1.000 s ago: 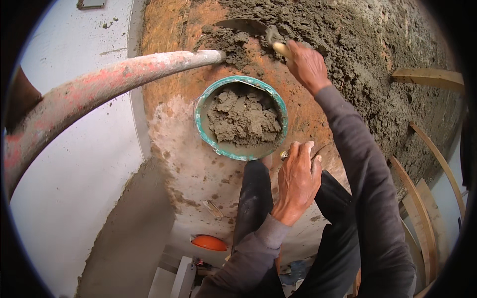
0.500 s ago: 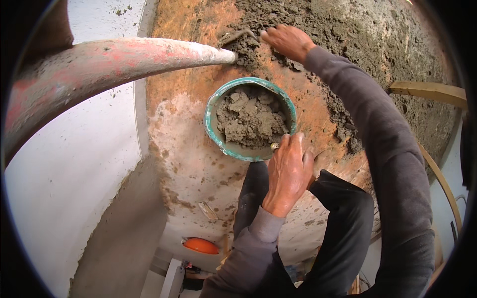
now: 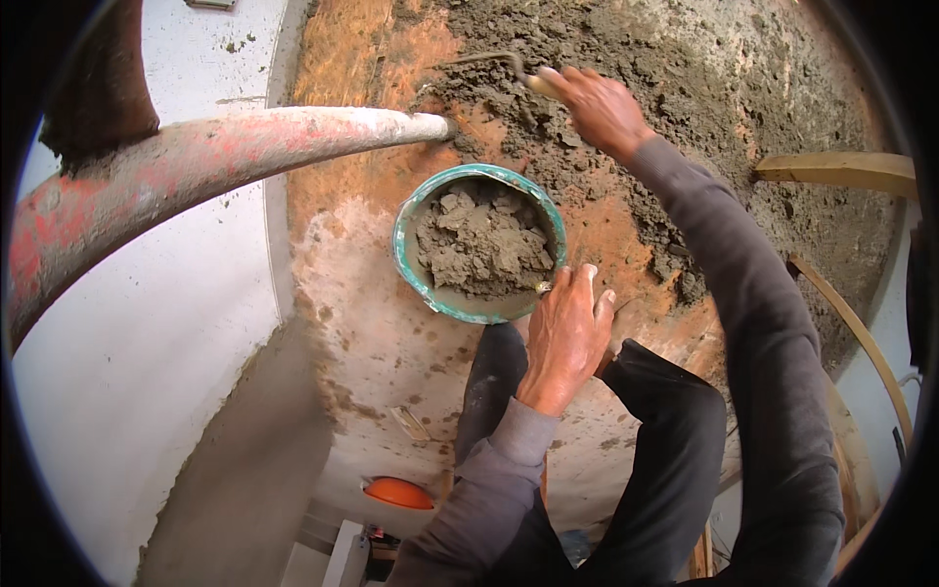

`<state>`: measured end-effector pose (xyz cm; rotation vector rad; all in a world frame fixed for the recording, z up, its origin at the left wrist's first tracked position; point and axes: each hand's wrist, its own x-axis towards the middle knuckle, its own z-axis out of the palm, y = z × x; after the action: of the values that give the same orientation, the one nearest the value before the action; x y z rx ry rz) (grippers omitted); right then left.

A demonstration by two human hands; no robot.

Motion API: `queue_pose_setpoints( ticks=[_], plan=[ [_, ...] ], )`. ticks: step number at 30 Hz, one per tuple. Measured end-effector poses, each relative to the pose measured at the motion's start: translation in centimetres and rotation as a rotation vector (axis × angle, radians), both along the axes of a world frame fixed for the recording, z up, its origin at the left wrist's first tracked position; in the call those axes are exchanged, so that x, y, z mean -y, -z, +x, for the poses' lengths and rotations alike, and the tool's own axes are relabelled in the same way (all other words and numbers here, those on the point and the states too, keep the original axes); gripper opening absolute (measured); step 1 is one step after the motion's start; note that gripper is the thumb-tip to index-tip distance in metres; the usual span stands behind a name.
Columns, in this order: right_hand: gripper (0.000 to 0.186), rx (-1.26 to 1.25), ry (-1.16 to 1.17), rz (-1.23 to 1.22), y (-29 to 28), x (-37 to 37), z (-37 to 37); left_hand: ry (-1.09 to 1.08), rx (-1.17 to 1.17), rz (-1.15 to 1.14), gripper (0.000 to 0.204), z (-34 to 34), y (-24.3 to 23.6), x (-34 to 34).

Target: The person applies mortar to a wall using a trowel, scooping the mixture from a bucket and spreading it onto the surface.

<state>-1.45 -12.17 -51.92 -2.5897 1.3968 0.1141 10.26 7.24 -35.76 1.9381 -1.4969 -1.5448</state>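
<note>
My right hand (image 3: 599, 106) grips the light handle of a trowel (image 3: 541, 86). Its bent neck leads to a blade seen almost edge-on, lying over grey mortar (image 3: 587, 44) spread across the board. Nearer to me stands a round bucket with a green rim (image 3: 403, 256), holding lumpy mortar (image 3: 479, 240). My left hand (image 3: 567, 338) is closed at the bucket's near right rim. A small yellowish, shiny end pokes out by its fingers; the rest of what it holds is hidden.
A thick, paint-flecked pole (image 3: 245, 142) reaches in from the left, ending beyond the bucket. Wooden strips (image 3: 831, 174) jut in at the right. My dark-trousered knees (image 3: 675, 391) flank the left forearm. An orange rounded object (image 3: 399, 492) lies low, near a white wall (image 3: 147, 323).
My right hand and the trowel have shifted slightly right and toward me, baring more of the handle and blade. The left hand stays at the bucket rim. The whole view has shifted a little.
</note>
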Motion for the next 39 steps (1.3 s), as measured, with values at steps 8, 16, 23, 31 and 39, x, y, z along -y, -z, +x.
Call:
queue_pose_setpoints(
  ticks=[8,16,23,31,39],
  plan=[
    [0.025,-0.149,-0.097,0.008,5.5,3.4,4.1,0.004,0.006,0.009,0.029,-0.7,-0.1,0.5],
    [0.044,-0.299,-0.419,0.124,1.5,-1.7,-10.2,0.042,0.004,0.017,0.031,-1.2,0.3,0.4],
    [0.041,0.476,0.279,0.713,0.7,-9.2,-9.8,0.084,-0.023,0.062,0.030,-2.8,0.9,0.5],
    [0.047,0.448,0.307,0.882,4.7,-10.9,-10.5,-0.317,0.329,-0.076,0.041,2.7,2.6,1.1],
    [0.030,0.608,0.789,1.126,-1.6,-19.2,-11.6,-0.358,0.559,-0.075,0.066,16.5,10.1,-5.6]
  ],
)
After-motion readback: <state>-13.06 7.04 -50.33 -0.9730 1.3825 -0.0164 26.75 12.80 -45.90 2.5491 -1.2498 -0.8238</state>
